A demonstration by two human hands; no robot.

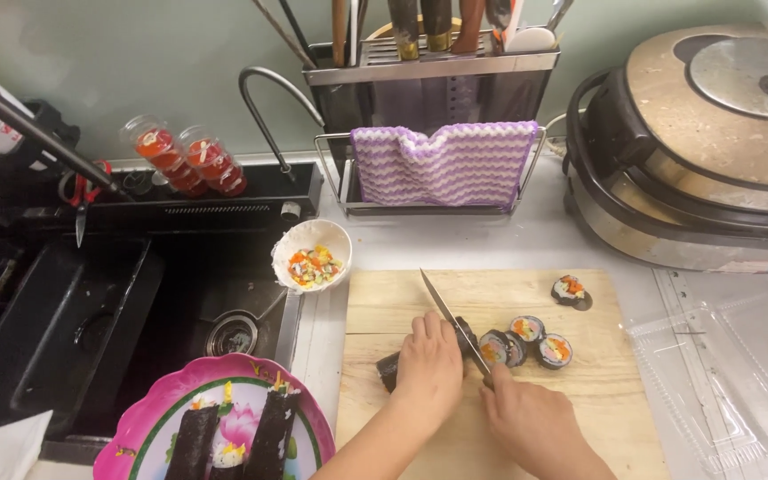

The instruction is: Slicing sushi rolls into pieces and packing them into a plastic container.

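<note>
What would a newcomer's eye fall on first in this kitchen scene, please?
Most likely the centre: the left hand steadies a dark seaweed roll on the wooden board while the right hand slices it with a knife, cut pieces lying just to the right. Next, the bright pink plate with more rolls at the lower left, beside the black sink.

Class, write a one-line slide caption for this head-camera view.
Left hand steadies a seaweed rice roll on a wooden cutting board while the right hand slices it with a knife.
</note>
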